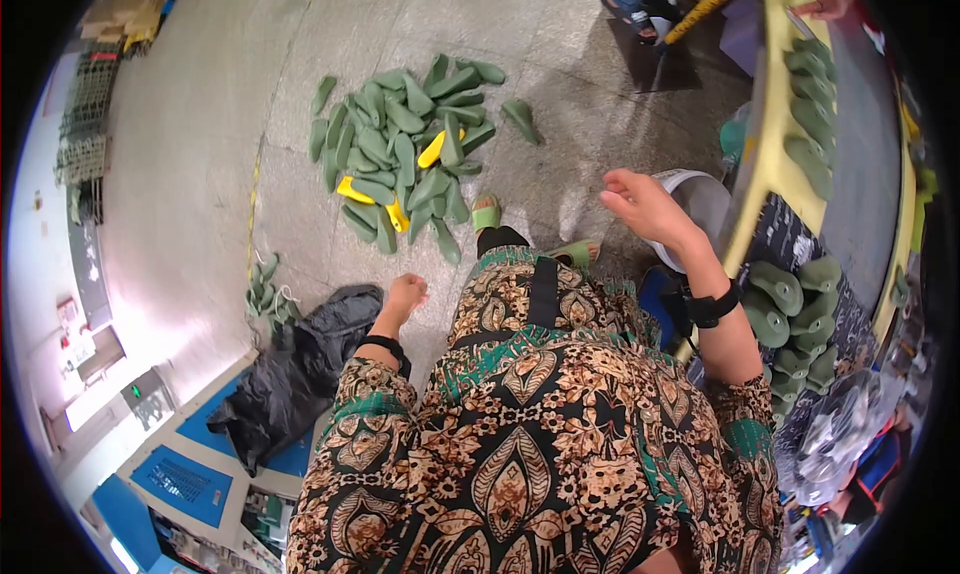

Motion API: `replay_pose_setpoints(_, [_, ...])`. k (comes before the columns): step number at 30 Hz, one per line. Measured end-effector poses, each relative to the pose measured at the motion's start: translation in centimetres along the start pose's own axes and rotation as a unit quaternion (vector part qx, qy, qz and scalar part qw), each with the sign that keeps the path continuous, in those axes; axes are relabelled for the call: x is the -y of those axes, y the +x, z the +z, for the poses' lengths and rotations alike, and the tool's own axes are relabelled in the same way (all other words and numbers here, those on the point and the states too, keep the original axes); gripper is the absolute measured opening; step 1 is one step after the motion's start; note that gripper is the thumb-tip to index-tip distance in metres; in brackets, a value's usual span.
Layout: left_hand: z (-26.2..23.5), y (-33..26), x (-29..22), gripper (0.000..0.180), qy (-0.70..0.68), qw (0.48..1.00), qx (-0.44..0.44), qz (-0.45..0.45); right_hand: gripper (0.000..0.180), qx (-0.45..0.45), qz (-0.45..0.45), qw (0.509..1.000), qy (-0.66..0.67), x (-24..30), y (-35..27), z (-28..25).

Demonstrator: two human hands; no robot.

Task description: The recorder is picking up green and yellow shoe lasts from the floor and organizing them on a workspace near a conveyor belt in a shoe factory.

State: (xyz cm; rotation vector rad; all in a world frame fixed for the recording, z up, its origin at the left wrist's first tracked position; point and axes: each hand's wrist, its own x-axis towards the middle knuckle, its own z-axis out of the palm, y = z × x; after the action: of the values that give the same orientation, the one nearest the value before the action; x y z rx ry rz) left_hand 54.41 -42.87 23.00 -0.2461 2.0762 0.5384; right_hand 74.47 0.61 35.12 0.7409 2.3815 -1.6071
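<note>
I count two of my hands, the left (405,296) and the right (645,206), both empty. The heap on the floor holds some thirty green soles (405,149), too overlapped for an exact count, and three yellow pieces (354,190). There is one black bag (290,374), one white bucket (700,199), and two green sandals (486,215).

The person's left hand (405,296) is hanging low at their side, fingers loosely curled and empty. Their right hand (640,204) is reaching forward at waist height, fingers half open, holding nothing.
</note>
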Motion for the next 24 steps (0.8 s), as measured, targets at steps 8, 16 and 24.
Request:
replay_pose_setpoints(8, [-1.1, -0.2, 1.9, 0.009, -0.077, 0.997, -0.025, 0.022, 0.04, 0.039, 0.098, 0.994, 0.042, -8.7, 1.5, 1.9])
replay_pose_setpoints(16, [-0.2, 4.6, 2.9, 0.018, -0.02, 0.993, -0.104, 0.043, 0.024, 0.016, 0.157, 0.976, 0.15, -17.4, 6.3, 5.8])
replay_pose_setpoints(24, [9.3, 22.1, 2.6, 0.045, 0.225, 0.966, -0.069, 0.108, 0.05, 0.101, 0.091, 0.973, -0.186, -25.6, 28.0, 12.6])
